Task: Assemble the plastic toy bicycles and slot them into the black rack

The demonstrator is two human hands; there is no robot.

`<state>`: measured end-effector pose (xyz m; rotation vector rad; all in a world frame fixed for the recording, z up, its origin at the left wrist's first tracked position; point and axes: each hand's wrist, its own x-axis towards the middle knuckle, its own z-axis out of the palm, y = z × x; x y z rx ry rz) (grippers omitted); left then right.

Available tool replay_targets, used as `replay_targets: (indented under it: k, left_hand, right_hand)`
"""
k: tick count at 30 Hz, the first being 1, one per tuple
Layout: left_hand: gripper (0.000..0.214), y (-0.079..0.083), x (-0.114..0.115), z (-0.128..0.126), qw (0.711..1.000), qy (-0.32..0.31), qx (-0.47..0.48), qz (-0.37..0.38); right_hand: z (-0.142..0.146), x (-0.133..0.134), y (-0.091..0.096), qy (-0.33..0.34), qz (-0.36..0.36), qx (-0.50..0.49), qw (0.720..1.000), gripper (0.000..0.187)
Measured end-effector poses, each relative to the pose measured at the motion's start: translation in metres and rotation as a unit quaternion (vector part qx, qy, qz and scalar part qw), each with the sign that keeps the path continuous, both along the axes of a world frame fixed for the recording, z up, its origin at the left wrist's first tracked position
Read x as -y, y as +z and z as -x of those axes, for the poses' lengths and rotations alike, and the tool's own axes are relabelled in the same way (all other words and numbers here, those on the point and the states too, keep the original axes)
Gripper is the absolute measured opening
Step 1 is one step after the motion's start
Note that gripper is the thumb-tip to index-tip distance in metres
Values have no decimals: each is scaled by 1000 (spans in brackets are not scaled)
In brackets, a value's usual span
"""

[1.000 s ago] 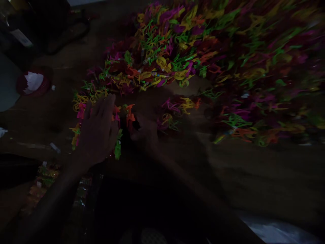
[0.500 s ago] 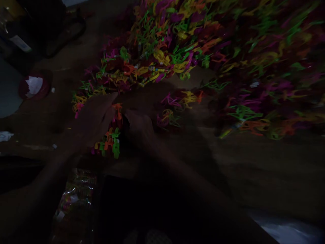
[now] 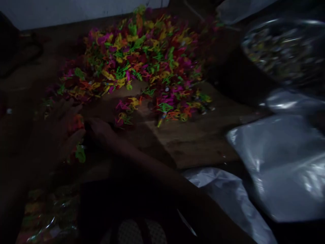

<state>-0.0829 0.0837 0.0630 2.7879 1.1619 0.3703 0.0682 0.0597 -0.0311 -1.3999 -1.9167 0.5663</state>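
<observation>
Although the head view is very dark, the left hand [image 3: 59,127] can be made out at the left of the frame, fingers stretched out and parted from the thumb. Orange pieces [image 3: 77,122] show in the gap between thumb and fingers, and a green piece [image 3: 80,154] lies just below the thumb; whether the palm presses on anything cannot be told. Right of the orange pieces is the right hand [image 3: 99,130], its fingertips lost in shadow, so I cannot tell whether they grip something.

Judging by their look, these small bright pieces are light, probably thin plastic, springy rather than soft and a little slick; their narrow parts could bend or snag on one another. Pinching one across its thicker body, between thumb and forefinger, would seem the surest hold.

The green piece's long axis runs roughly up and down the frame, with a slight slant; blur hides which end is which. The orange ones sit too close together for an axis to be read. In the loose pile [image 3: 142,51] at the upper centre, pieces point every way, while a small cluster [image 3: 125,110] lies between that pile and the right hand on the wooden surface [image 3: 198,144].
</observation>
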Motion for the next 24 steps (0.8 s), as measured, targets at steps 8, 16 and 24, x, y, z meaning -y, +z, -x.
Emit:
replay_targets:
  k: [8, 16, 24]
  left_hand:
    - [47, -29, 0, -3, 998, -7, -48, -47]
    - [48, -30, -2, -4, 998, -8, -21, -60]
    - [42, -26, 4, -6, 997, 7, -61, -53]
  right_hand:
    - [-124, 95, -4, -390, -33, 34, 919, 17]
    - [-171, 100, -21, -483, 25, 131, 865, 25]
    - [-135, 110, -8, -326, -42, -45, 943, 20]
